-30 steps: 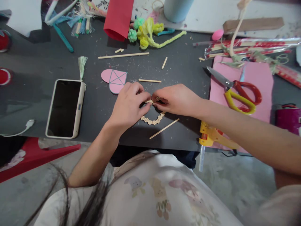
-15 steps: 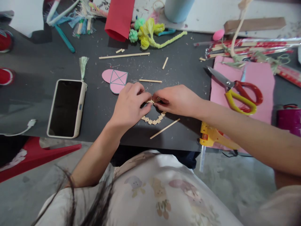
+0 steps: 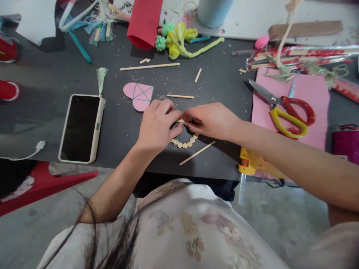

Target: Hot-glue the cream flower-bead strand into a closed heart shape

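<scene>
My left hand (image 3: 157,125) and my right hand (image 3: 211,120) meet fingertip to fingertip over the dark table (image 3: 56,82). Both pinch the top of a heart-shaped outline of small cream beads (image 3: 185,142), whose lower curve shows below the hands. The upper part of the outline is hidden under my fingers. A thin wooden stick (image 3: 197,152) lies just below the right hand. A pink paper heart with drawn lines (image 3: 138,95) rests beside the left hand's knuckles.
A phone (image 3: 81,127) lies at the left near the table edge. Scissors (image 3: 283,108) sit on pink paper (image 3: 305,93) at the right, and a yellow glue gun (image 3: 252,162) overhangs the edge. Sticks, yarn (image 3: 179,41) and red paper (image 3: 144,20) lie at the back.
Both hands stay pinched on the bead outline in the same spot. Only the view has shifted slightly.
</scene>
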`<act>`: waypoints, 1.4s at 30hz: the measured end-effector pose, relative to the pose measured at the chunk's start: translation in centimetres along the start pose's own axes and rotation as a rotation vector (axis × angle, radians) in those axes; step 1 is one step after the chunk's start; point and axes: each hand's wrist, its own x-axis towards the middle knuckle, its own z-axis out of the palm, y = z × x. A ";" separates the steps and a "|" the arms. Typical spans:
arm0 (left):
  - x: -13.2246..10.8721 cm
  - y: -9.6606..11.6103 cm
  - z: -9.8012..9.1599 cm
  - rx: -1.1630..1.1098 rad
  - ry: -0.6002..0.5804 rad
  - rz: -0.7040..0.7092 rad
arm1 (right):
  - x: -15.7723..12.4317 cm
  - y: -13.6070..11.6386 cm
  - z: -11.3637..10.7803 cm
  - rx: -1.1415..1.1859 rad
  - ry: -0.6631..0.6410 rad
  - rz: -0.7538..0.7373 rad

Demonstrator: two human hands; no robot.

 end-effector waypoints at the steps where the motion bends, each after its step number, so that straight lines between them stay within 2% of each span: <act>1: 0.0 0.0 0.0 0.000 0.003 -0.002 | 0.0 0.0 0.0 0.003 0.002 -0.003; 26: -0.1 0.2 -0.1 0.006 -0.005 -0.024 | -0.3 -0.2 0.1 -0.001 -0.009 0.019; 32: -0.2 0.2 -0.1 -0.013 -0.006 -0.020 | -0.7 0.0 0.0 0.006 -0.010 0.065; 42: -0.2 0.1 -0.1 -0.039 -0.010 -0.023 | -0.5 0.0 0.4 -0.013 0.020 0.016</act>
